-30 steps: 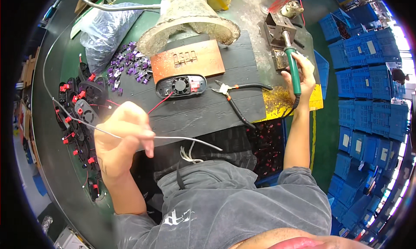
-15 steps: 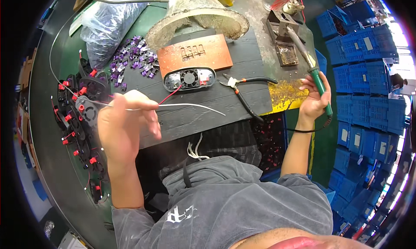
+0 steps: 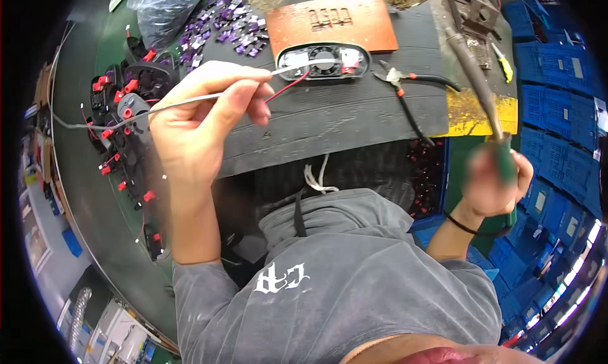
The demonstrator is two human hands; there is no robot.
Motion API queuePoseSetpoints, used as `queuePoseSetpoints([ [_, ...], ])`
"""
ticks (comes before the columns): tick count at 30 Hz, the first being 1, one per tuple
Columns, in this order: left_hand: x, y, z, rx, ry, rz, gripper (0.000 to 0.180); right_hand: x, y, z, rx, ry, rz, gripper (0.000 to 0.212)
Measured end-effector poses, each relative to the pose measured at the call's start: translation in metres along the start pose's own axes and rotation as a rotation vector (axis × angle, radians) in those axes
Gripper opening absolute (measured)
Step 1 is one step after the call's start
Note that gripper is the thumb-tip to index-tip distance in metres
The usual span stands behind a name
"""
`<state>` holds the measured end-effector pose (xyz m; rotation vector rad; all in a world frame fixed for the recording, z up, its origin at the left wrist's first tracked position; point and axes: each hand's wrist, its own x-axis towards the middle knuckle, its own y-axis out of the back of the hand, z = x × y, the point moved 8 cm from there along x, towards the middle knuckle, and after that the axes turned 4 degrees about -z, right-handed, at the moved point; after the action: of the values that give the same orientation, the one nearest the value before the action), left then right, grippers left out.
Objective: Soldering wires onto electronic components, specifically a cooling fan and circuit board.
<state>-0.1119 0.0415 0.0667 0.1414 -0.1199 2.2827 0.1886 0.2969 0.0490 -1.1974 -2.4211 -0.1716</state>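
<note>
By the board (image 3: 342, 114), left hand (image 3: 195, 130) pinches wire (image 3: 190, 101), right hand (image 3: 484, 190) grips soldering iron (image 3: 476, 82); white lettering (image 3: 278, 280) marks shirt (image 3: 367, 282).

From the head of the person (image 3: 348, 269), the fisheye view faces steeply down, close over the near edge of the tabletop (image 3: 79, 174).

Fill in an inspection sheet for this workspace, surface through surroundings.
Surface: black board, scuffed; yellow strip at its right edge.
Job's things: silvery wire, its end seen across an oval fan unit, contact unclear; soldering iron at right.
Clutter: purple parts, plastic bag and more fan units to the left; open pliers beside the oval unit.
Grips: left grip pinches the wire; right grip, blurred, holds the iron's handle.
Cables: red lead at the oval unit; black cord below the right grip.
Surroundings: blue crates stacked right.
</note>
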Motion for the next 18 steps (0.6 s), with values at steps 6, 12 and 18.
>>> queuePoseSetpoints([
  [6,-0.001,0.008,0.001,0.193,-0.11,0.021,0.014,-0.029,-0.054,-0.008,-0.064,0.025,-0.204,0.041],
  [12,-0.002,-0.007,-0.004,0.288,-0.147,-0.012,0.015,-0.032,-0.067,-0.007,-0.065,0.036,-0.226,0.041],
  [18,-0.001,-0.014,-0.014,0.34,-0.171,-0.024,0.016,-0.032,-0.068,0.001,-0.057,-0.01,-0.215,0.042],
])
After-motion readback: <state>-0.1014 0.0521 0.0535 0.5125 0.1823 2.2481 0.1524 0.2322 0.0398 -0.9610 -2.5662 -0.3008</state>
